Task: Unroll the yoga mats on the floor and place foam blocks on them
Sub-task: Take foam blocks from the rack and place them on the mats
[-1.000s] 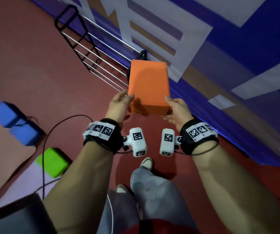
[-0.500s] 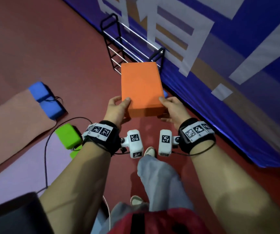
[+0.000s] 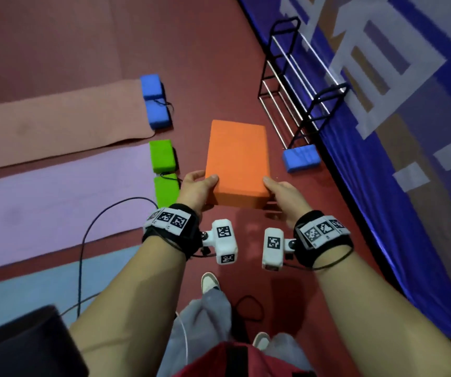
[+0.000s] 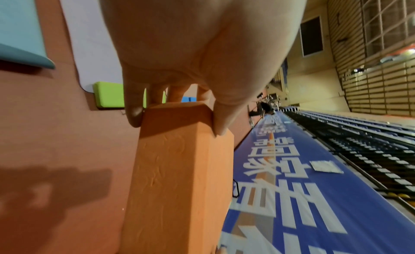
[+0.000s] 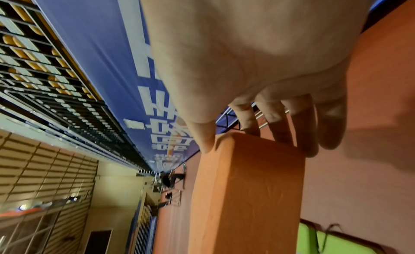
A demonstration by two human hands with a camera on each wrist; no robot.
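I carry an orange foam block (image 3: 236,161) in front of me above the red floor. My left hand (image 3: 198,186) grips its near left corner, thumb on top, fingers underneath. My right hand (image 3: 280,191) grips the near right corner the same way. The wrist views show the orange block (image 4: 179,169) (image 5: 244,192) pinched at its end. Three mats lie unrolled at left: a pink mat (image 3: 55,123) with two blue blocks (image 3: 153,102) at its end, a purple mat (image 3: 55,197) with two green blocks (image 3: 163,156), and a light blue mat (image 3: 28,289).
A black wire rack (image 3: 298,85) stands by the blue banner wall (image 3: 398,159) at right. One blue block (image 3: 300,157) lies on the floor at the rack's foot. A dark cable (image 3: 102,221) loops over the mats. My feet and grey trousers (image 3: 210,303) are below my hands.
I have turned left with the orange block held in both hands. The rack has slid to the right of view, and the three mats with their blocks have come into view.
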